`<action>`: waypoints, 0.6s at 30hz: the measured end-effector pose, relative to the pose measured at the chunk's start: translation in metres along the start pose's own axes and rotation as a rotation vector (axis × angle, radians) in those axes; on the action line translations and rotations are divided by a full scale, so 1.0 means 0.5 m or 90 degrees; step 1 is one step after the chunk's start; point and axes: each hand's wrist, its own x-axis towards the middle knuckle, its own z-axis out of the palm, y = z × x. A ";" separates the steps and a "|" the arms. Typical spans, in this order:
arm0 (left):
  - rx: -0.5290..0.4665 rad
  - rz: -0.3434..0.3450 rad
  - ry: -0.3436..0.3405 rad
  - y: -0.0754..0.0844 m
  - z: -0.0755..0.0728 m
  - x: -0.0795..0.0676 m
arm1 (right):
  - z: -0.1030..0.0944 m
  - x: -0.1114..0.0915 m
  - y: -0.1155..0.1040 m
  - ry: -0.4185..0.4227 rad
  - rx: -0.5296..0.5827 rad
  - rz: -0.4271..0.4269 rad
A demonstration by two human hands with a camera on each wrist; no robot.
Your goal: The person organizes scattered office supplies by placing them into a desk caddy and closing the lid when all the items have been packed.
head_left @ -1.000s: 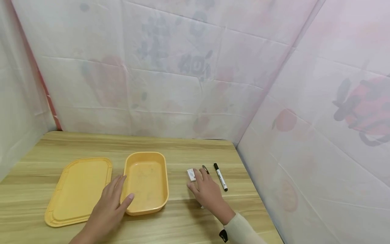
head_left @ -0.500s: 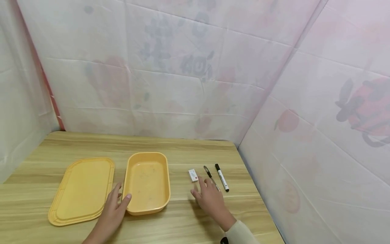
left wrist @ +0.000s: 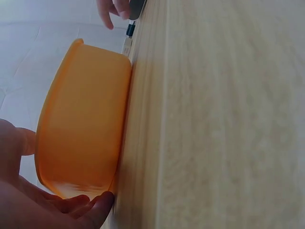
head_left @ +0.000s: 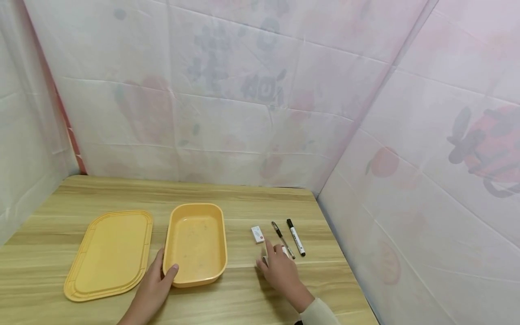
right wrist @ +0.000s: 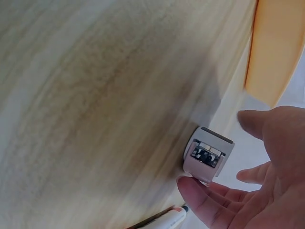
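Your left hand [head_left: 152, 284] gripped the box [head_left: 198, 246], thumb at its rim; your right hand [head_left: 281, 273], thumb well apart, touched the gadget [right wrist: 207, 157] on the table [head_left: 241, 205], near the pen [head_left: 278, 232]; lifting without the thumb closing probably risked a slip into the pen.

We see bright, even light in the head view, with a soft shadow on the table [head_left: 239, 300] just left of the right hand [head_left: 280, 273] and a small glint in the yellow tray [head_left: 197, 209]. The far sheet [head_left: 227, 122] looks hazy. The wrist views seem dimmer, the table's grain blurred.
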 end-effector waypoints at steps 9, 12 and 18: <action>0.000 0.007 0.004 -0.002 0.001 -0.002 | 0.004 -0.001 0.002 0.012 -0.012 -0.016; -0.005 0.007 0.002 -0.003 -0.001 -0.002 | 0.004 -0.002 0.004 0.021 -0.014 -0.027; -0.006 0.009 -0.001 -0.001 -0.001 0.000 | 0.001 -0.002 0.005 0.034 -0.005 -0.047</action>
